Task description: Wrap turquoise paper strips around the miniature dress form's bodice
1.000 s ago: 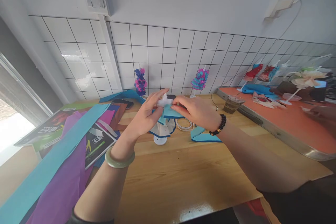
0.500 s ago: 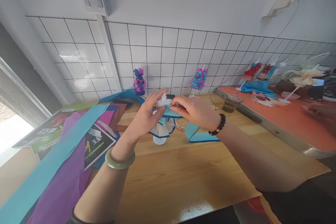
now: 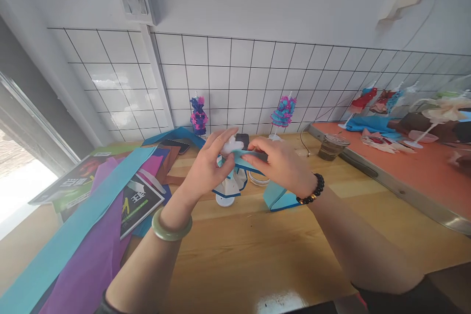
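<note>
My left hand [image 3: 206, 169] is curled around the upper part of a small white dress form [image 3: 232, 145], its thumb pressing a light blue paper strip [image 3: 281, 197] against it. Below the thumb spreads a pleated white paper skirt [image 3: 231, 186] with a dark blue edge, and the form's round white base [image 3: 224, 200] shows under it. With thumb and fingers, my right hand [image 3: 287, 164] pinches the same strip beside the form. The strip's folded tail hangs under that hand to the table. Fingers hide much of the form's body.
Two decorated miniature dresses, one purple and pink [image 3: 198, 117], one turquoise and pink [image 3: 284, 112], stand by the tiled wall. Coloured paper sheets [image 3: 91, 245] and a magazine [image 3: 142, 203] lie left. A drink cup [image 3: 332, 147] stands right, beside an orange-topped table [image 3: 415, 181] with more dresses.
My right hand has shifted slightly outward along the strip, its fingers opening a little wider. The left hand keeps its hold on the form. The whole view has shifted slightly.
</note>
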{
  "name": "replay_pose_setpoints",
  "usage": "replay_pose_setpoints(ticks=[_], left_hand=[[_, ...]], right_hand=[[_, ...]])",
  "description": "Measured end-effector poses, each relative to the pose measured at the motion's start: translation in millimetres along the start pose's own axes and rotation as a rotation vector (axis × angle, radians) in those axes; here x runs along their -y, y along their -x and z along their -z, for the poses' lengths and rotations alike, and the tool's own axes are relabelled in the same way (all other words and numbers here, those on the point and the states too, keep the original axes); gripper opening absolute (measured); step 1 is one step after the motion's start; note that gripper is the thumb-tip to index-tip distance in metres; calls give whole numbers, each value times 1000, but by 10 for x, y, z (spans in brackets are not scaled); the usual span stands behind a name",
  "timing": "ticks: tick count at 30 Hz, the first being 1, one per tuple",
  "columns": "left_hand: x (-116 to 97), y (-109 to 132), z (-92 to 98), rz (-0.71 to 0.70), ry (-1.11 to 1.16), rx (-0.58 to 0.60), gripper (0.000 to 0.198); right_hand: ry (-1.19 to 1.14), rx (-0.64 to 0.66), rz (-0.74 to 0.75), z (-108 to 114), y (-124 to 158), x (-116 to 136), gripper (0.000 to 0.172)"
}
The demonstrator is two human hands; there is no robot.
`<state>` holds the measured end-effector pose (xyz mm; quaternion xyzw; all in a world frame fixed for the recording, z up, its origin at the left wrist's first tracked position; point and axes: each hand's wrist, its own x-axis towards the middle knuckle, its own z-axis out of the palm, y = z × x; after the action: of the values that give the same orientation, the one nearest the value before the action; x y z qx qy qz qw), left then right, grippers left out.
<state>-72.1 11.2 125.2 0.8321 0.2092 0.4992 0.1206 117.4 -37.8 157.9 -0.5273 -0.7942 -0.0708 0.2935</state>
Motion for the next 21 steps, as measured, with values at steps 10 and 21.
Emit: replay_pose_setpoints(ticks=[10,21], left_hand=[[49,7,-21,-37,52,-5,64],[19,20,-173,309,249,-162,64]], right_hand=[[-241,31,-72,-44,-21,-62,24],[-347,17,-20,30,-49,-122,14]])
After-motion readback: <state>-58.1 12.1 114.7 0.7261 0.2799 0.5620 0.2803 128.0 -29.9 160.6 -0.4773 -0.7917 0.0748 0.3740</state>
